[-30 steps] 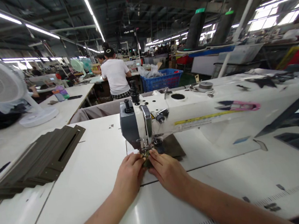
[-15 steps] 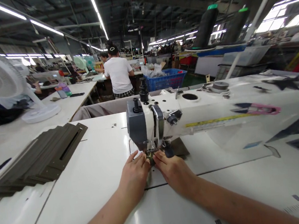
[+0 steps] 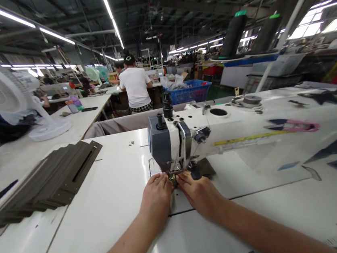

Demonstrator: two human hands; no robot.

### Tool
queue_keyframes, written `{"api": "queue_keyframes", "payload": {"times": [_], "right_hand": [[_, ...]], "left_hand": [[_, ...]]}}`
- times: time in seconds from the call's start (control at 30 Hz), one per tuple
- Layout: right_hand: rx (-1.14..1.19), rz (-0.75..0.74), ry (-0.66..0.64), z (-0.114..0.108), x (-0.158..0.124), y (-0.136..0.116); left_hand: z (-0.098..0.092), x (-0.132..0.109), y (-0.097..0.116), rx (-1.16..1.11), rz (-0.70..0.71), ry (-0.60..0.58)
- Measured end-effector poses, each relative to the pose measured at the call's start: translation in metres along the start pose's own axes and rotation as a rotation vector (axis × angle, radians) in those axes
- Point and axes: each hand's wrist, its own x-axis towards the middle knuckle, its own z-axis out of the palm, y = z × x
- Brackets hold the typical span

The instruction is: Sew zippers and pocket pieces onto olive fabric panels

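Observation:
My left hand [image 3: 156, 196] and my right hand [image 3: 203, 195] meet at the needle area of a white and grey sewing machine [image 3: 160, 145]. Between my fingertips a dark olive piece of fabric [image 3: 174, 181] shows as a small patch, pressed flat under the presser foot. My left fingers are together on its left side, my right fingers curled on its right. Most of the piece is hidden by my hands and the machine head. Behind my right hand, a flat olive panel [image 3: 206, 168] lies on the machine bed; whether it joins that piece I cannot tell.
To the left lies a fanned stack of olive panels [image 3: 55, 176] with slots. A white fan [image 3: 50, 130] and a phone [image 3: 90, 109] stand on the side table. Pink-handled snips [image 3: 302, 124] rest on the machine arm. Ahead are a blue basket [image 3: 189, 93] and a person [image 3: 135, 85].
The whole view has shifted slightly, so things sit a little lower and further right. Both hands stay at the presser foot, with the fingers hardly moved.

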Motion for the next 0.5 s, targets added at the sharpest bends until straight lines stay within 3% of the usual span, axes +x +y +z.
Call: {"api": "queue_keyframes", "payload": {"times": [0.5], "right_hand": [[0.045,0.084,-0.054,0.0029,-0.0005,0.0058]], "left_hand": [[0.0015,-0.0036,-0.004,-0.077,-0.096,0.062]]}}
